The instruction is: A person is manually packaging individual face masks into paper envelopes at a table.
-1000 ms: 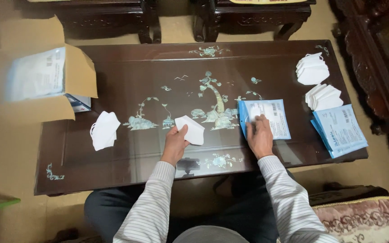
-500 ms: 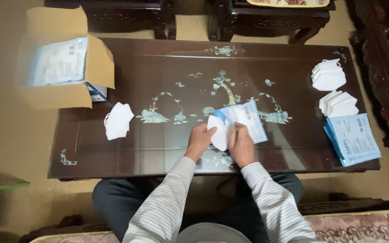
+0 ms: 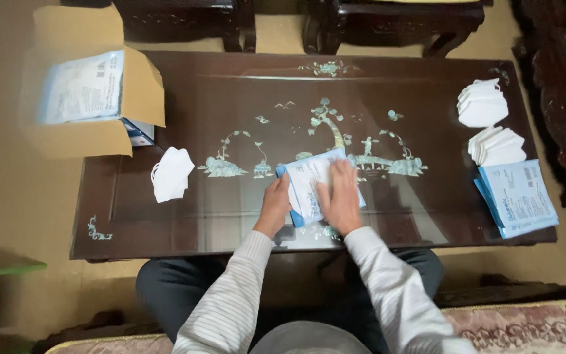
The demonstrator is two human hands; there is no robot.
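A blue-and-white flat pouch [image 3: 309, 180] lies on the dark inlaid table [image 3: 230, 98] near its front edge. My right hand [image 3: 340, 196] presses flat on top of the pouch. My left hand [image 3: 275, 204] grips the pouch's left edge. The white folded mask seen earlier is out of sight, hidden at or inside the pouch. Both sleeves are striped.
A loose white mask [image 3: 171, 173] lies at the left. An open cardboard box [image 3: 93, 92] with packets overhangs the far left corner. At the right are two stacks of white masks [image 3: 481, 103] [image 3: 496, 146] and a pile of blue pouches [image 3: 517, 196]. Dark chairs stand beyond the table.
My left hand carried the white mask to the pouch; the pouch slid toward the table's middle front. The mask is now out of sight, and my right hand lies flat on the pouch.
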